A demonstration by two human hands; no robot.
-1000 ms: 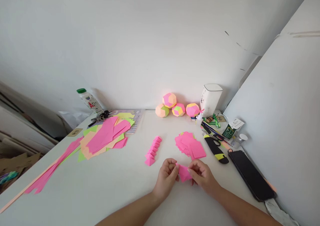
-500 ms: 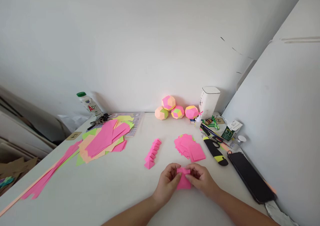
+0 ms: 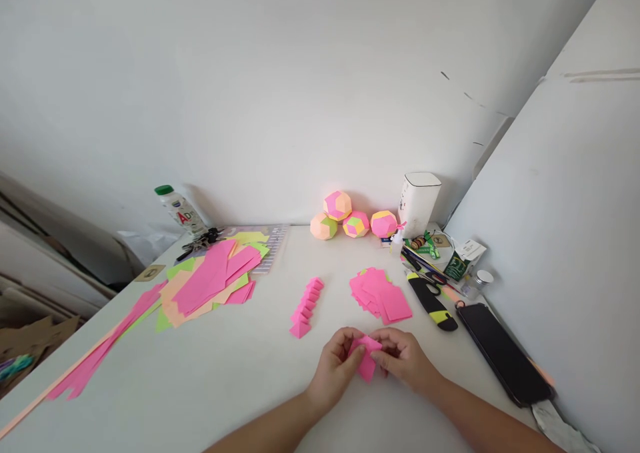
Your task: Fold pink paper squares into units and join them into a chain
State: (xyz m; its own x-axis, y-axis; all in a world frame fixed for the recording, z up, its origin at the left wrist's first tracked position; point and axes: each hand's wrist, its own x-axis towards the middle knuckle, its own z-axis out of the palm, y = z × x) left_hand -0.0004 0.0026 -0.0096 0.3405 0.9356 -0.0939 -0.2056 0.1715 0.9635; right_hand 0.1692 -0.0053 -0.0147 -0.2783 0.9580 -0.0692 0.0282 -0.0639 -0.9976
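A small piece of pink paper (image 3: 367, 366) is pinched between my two hands near the front of the table. My left hand (image 3: 334, 367) grips its left side, thumb on top. On the right side my right hand (image 3: 407, 361) holds it, the thumb near its middle; the fingertips behind the paper are partly hidden. Just beyond lies a loose pile of pink paper pieces (image 3: 381, 294). Left of that pile, several folded pink paper units (image 3: 306, 308) sit nested in a slanting row.
Several multicoloured paper balls (image 3: 337, 206) rest by the wall beside a white container (image 3: 420, 205). At right lie a black-and-yellow cutter (image 3: 431, 303) and a phone (image 3: 503, 353). Coloured paper sheets (image 3: 205, 279) and a bottle (image 3: 181, 211) occupy the left of the table (image 3: 210, 379).
The pink paper has turned in my hands, from square-on to a slanted, corner-down position. Both hands stay in nearly the same place.
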